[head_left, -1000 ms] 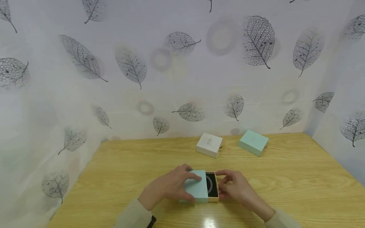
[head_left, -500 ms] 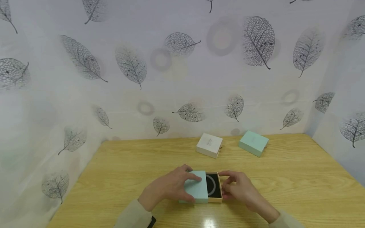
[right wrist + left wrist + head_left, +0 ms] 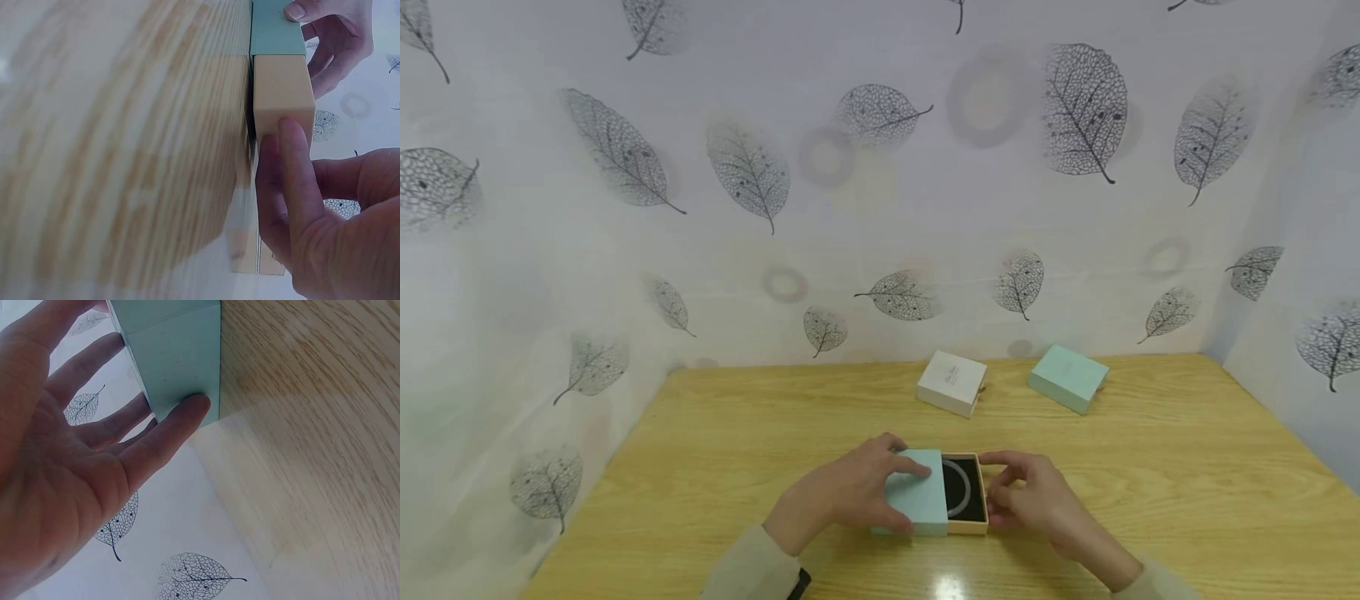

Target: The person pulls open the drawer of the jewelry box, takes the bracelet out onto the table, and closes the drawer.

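Your left hand [image 3: 859, 482] arches over the pale blue sleeve [image 3: 919, 504], thumb and fingers gripping its sides. From its right end juts the tray [image 3: 967, 527], bearing a ring [image 3: 966, 488] partly covered by the sleeve. Your right hand [image 3: 1039, 500], fingers bent, grips the tray's outer end; the fingertips' exact hold is hidden.

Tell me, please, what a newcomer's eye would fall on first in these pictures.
Probably the pale blue box near the front of the wooden table, its tan tray partly out, showing a ring-shaped item on black lining. The left hand holds the box, while the right hand has its fingers at the tray's outer end. Next might come the dark leaf prints across the pale backdrop behind.
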Action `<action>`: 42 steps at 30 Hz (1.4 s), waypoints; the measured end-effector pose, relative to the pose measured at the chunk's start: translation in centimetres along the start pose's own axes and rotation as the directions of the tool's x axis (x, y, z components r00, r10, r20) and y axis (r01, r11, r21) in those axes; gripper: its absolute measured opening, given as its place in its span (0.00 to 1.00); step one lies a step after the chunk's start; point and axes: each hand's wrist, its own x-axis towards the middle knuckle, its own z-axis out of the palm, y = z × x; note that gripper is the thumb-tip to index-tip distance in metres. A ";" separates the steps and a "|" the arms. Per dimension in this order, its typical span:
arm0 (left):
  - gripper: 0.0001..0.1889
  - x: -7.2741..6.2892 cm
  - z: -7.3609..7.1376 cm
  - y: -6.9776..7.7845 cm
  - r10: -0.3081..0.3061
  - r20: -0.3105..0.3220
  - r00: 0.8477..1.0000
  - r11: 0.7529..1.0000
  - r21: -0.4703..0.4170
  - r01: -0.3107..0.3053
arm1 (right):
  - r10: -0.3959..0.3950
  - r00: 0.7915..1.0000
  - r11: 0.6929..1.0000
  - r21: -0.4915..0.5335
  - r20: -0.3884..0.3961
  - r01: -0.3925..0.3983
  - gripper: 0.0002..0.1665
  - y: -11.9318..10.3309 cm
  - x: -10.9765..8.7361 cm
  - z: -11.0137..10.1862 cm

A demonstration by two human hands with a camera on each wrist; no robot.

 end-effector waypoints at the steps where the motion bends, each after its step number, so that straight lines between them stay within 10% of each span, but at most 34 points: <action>1: 0.33 0.0 0.0 0.0 0.000 -0.001 1.000 1.000 0.002 0.000 | -0.001 1.000 1.000 0.003 0.000 0.001 0.27 0.0 0.0 0.0; 42: 0.33 -0.1 0.0 0.1 -0.003 -0.001 1.000 1.000 -0.012 0.003 | 0.004 1.000 1.000 0.011 0.000 -0.004 0.28 0.6 -0.4 -1.2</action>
